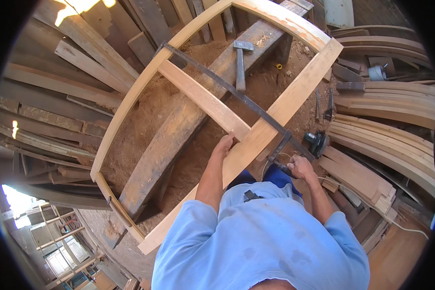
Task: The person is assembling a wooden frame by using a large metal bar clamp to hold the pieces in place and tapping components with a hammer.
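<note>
A wooden frame point(124, 112) with a curved outer side lies across a rough beam point(162, 142). Its straight board point(270, 123) runs diagonally in front of my body, and a short crosspiece point(203, 96) joins that board to the curved side. My left hand point(224, 145) grips the board where the crosspiece meets it, with the fingertips partly hidden. Spanning the frame beside the crosspiece is a long dark bar clamp point(227, 86), one end at the curved side, its screw end near me. My right hand point(300, 167) is closed round the clamp's handle point(284, 168).
A hammer point(240, 63) rests on the beam. Stacks of curved boards point(382, 140) stand at right, beside a dark green power tool point(316, 143) and a pale cord point(357, 192). Planks point(63, 87) lean at left. A second clamp point(118, 211) sits at the frame's lower left.
</note>
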{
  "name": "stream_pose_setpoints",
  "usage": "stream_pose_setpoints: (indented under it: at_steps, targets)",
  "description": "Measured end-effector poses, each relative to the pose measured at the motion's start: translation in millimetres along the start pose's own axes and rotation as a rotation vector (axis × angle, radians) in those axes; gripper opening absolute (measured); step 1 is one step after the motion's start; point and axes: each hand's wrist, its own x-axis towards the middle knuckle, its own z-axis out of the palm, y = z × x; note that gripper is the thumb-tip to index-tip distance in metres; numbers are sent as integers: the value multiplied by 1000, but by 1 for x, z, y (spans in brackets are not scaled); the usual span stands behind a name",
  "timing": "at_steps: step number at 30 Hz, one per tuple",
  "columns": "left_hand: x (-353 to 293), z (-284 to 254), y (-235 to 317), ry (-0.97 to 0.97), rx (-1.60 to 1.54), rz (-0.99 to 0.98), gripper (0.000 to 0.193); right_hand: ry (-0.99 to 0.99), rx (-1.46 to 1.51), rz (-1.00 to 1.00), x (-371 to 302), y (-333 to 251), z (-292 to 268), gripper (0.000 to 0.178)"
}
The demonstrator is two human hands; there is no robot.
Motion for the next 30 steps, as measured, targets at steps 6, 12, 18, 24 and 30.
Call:
stream_pose_setpoints:
  at_steps: [6, 12, 18, 24, 30]
  targets:
    - [7, 6, -1, 159, 183, 69, 70, -11, 103, -46, -7, -42, 48, 31]
    - [6, -1, 9, -295, 60, -1, 70, 27, 130, -13, -20, -64, 78, 29]
    - [-44, 31, 19, 9, 544, 296, 66, 7, 144, 82, -32, -65, 85, 32]
    - [-54, 26, 27, -18, 506, 268, 54, 24, 139, 93, -34, -67, 88, 31]
    - [-51, 32, 26, -2, 567, 256, 49, 29, 152, 104, -36, -67, 87, 30]
